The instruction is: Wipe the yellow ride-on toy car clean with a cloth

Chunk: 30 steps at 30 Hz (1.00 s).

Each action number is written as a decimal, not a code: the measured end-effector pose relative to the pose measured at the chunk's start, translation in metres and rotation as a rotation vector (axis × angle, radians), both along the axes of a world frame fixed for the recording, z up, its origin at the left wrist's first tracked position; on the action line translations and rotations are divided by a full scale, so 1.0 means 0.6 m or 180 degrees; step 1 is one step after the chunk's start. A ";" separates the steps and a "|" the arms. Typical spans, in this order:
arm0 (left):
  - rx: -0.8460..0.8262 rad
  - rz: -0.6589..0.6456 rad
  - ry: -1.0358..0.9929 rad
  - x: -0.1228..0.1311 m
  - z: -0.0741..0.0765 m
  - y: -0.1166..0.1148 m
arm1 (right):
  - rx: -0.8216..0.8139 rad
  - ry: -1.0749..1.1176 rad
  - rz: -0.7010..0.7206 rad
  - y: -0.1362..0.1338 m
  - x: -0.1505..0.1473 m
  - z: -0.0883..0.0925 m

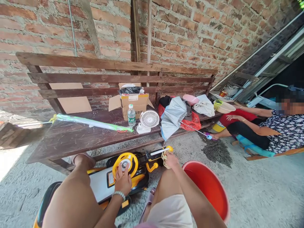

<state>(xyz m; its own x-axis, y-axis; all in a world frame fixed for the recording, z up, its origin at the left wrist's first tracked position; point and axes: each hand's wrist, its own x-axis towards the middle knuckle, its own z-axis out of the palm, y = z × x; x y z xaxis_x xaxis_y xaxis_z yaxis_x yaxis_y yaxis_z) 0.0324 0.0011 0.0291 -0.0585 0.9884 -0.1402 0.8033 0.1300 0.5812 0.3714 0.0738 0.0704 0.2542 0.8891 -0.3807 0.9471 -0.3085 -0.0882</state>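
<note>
A yellow, black and white ride-on toy car (106, 182) lies on the concrete between my knees. My left hand (123, 180) grips its yellow steering wheel (125, 163) from below; a beaded bracelet is on that wrist. My right hand (169, 160) is closed on a small yellowish cloth (164, 156), pressed against the end of the car's white and yellow handle bar (161, 150). A red bucket (206, 186) stands just right of my right forearm.
A dark wooden bench (78, 136) stands against the brick wall, holding a long wrapped item (92, 123), a water bottle (131, 116), a white fan (149, 120), a cardboard box (134, 104), a folded umbrella (173, 117) and bags. Another person (266, 126) reclines at right.
</note>
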 end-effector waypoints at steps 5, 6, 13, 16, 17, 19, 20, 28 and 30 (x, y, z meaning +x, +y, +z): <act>-0.0006 0.0009 0.0130 0.002 -0.009 0.002 | -0.0095 -0.0012 -0.0080 -0.005 -0.048 -0.012; -0.0016 0.0009 0.0121 0.002 -0.009 0.002 | -0.0087 0.0048 0.0054 -0.011 -0.064 -0.016; -0.0031 -0.0002 -0.0062 -0.002 -0.009 0.003 | -0.0074 0.0425 0.0787 -0.038 -0.087 -0.017; 0.0037 0.0014 -0.0055 -0.006 -0.015 0.001 | -0.0063 0.0111 0.0719 -0.029 -0.056 -0.014; 0.0051 0.0025 -0.0040 -0.007 -0.017 0.001 | -0.0069 0.0036 0.0613 -0.025 -0.047 -0.014; 0.0058 0.0022 0.0013 -0.007 -0.019 0.001 | -0.0071 0.0026 0.0276 -0.017 -0.033 -0.016; 0.0057 0.0011 0.0047 -0.007 -0.019 0.001 | -0.0070 0.0071 0.0083 -0.014 -0.030 -0.018; 0.0044 -0.0056 0.0165 -0.006 -0.010 0.000 | 0.0051 0.0750 -0.1121 0.004 -0.050 -0.045; 0.0042 -0.0077 0.0117 -0.006 -0.008 0.000 | 0.0174 0.0835 -0.1219 0.004 -0.050 -0.050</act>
